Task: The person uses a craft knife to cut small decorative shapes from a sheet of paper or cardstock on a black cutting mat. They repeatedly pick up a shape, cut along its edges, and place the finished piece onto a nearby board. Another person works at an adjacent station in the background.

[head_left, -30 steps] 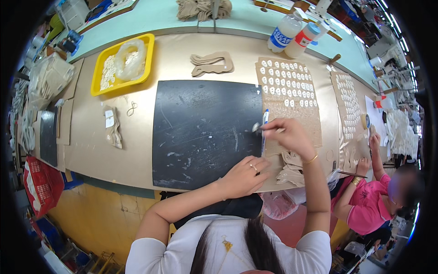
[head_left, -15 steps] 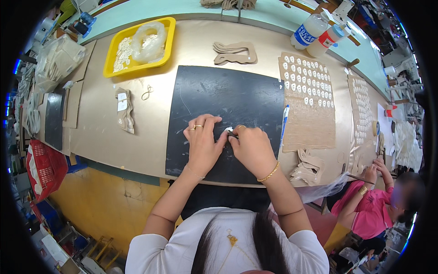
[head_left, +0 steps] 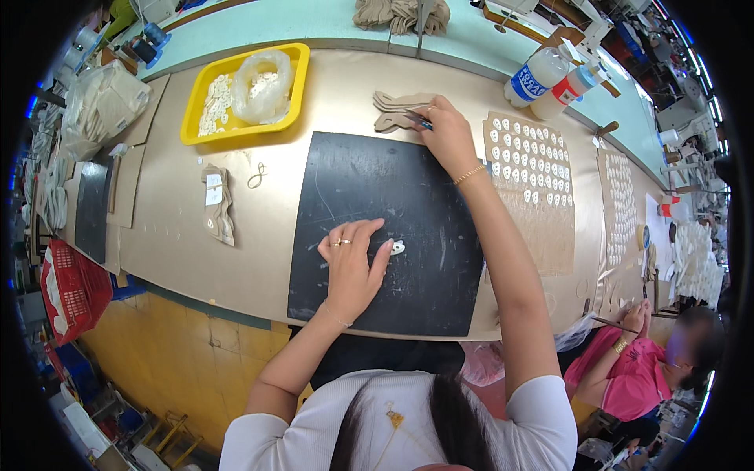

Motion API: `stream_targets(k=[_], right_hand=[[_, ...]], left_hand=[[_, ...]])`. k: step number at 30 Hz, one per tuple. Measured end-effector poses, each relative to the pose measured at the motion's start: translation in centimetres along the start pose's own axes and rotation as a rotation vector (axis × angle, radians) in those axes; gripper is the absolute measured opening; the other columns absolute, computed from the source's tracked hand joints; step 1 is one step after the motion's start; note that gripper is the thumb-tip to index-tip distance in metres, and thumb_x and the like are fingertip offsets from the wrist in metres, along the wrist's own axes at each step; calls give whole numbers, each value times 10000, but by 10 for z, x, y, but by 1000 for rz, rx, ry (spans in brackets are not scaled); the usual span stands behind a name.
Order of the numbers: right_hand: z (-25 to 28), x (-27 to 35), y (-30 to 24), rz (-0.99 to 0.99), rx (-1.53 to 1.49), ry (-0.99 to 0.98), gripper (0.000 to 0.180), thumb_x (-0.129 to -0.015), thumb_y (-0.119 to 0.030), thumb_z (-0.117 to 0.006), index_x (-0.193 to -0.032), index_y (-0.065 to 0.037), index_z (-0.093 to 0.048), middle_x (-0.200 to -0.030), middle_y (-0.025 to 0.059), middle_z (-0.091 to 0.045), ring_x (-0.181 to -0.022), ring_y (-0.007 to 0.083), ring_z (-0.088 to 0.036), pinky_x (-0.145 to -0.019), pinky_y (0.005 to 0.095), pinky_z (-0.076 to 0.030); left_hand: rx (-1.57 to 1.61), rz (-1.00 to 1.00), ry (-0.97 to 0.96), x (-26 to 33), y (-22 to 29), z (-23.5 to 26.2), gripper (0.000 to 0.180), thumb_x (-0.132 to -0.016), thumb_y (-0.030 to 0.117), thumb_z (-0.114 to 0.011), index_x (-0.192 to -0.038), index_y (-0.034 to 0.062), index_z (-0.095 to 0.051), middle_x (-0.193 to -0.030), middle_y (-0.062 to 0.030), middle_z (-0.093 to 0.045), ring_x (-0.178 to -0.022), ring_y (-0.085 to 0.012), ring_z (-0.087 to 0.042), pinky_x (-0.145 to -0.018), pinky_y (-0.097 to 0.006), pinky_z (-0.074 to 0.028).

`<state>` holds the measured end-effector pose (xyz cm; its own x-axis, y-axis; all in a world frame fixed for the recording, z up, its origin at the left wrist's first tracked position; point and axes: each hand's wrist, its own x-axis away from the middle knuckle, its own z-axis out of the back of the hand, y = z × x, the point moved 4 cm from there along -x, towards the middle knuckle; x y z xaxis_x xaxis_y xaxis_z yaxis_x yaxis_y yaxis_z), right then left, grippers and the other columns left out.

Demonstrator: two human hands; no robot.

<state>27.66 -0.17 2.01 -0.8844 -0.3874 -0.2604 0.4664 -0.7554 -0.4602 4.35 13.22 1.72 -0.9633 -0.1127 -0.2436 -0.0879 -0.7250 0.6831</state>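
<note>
My left hand (head_left: 353,259) lies on the black mat (head_left: 408,196) with its fingers stretched out. Beside its thumb tip is a small white piece with dark spots (head_left: 397,247); whether they touch I cannot tell. My right hand (head_left: 446,133) is at the far edge of the mat, its fingers closed around a slim dark tool with a blue part (head_left: 422,122), whose kind I cannot make out. The tool's end reaches over beige cut fabric pieces (head_left: 393,102), partly covered by that hand.
A yellow tray (head_left: 188,118) with white pieces and a plastic bag stands far left. Tied beige fabric (head_left: 222,220) lies left of the mat. Rows of white pieces sit on a brown board (head_left: 510,192) at the right, near two bottles (head_left: 538,76). A co-worker (head_left: 628,361) sits at the right.
My right hand has left the small white piece and moved away from me to the beige fabric. My left hand stays by the piece, now uncovered. My right forearm now hides the pen.
</note>
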Motion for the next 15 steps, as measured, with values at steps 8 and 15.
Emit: stream_targets(k=[8, 15], right_hand=[[-24, -11, -6, 13, 96, -79, 201, -863, -205, -742, -1039, -109, -756, -1042, 56, -674, -923, 300, -680, -802, 415, -556], [-23, -7, -10, 45, 109, -12, 180, -857, -168, -730, -1026, -106, -742, -1039, 57, -673, -896, 307, -684, -770, 413, -556]], left_hand=[[3, -40, 38, 0, 1, 1, 366, -886, 178, -723, -1232, 99, -633, -1153, -64, -636, -1120, -248, -528, -968, -424, -283], [45, -46, 62, -1, 1, 0, 354, -867, 121, -718, -1213, 103, -647, -1134, -56, -646, -1088, -240, -551, -969, -408, -285]])
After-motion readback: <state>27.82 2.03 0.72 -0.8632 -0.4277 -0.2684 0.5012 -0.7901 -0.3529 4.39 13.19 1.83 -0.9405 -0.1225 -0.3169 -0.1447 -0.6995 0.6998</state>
